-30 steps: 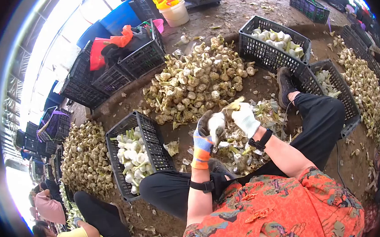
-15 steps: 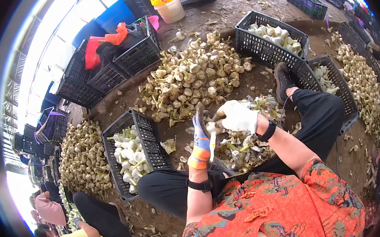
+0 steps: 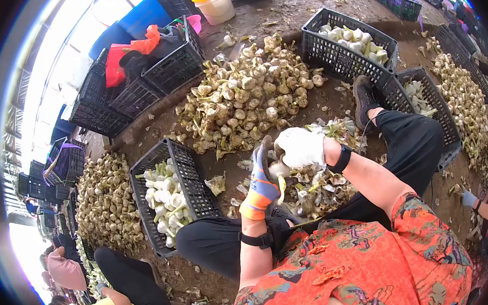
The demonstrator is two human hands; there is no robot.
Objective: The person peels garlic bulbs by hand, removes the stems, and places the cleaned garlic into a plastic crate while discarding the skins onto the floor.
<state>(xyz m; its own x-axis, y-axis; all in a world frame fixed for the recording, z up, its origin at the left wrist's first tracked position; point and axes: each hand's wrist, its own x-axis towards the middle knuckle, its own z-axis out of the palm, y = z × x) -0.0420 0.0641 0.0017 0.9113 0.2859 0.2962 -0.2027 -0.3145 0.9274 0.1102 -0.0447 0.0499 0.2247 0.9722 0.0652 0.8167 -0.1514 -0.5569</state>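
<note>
A pale garlic bulb (image 3: 279, 169) with its stem pointing down is between my two hands, over the ground in front of my crossed legs. My left hand (image 3: 261, 183), in a blue and orange glove with a dirty thumb, is closed around the bulb's left side. From the upper right, my right hand (image 3: 303, 147), in a white glove, presses curled fingers against the bulb; its fingertips are partly hidden. Loose garlic skins and trimmings (image 3: 315, 195) lie just below the hands. Beyond them is a heap of unpeeled garlic (image 3: 246, 97).
A black crate (image 3: 198, 179) of cleaned white garlic stands at my left knee. Two more crates with garlic, a far one (image 3: 338, 56) and a near one (image 3: 444, 122), flank my right foot. Co-workers sit at lower left and far right. A white bucket (image 3: 217, 10) stands at the back.
My right hand has shifted slightly up and right, its fingers curled more over the bulb. The bulb has turned, its stem now slanting. A co-worker's gloved hand has appeared at the far right.
</note>
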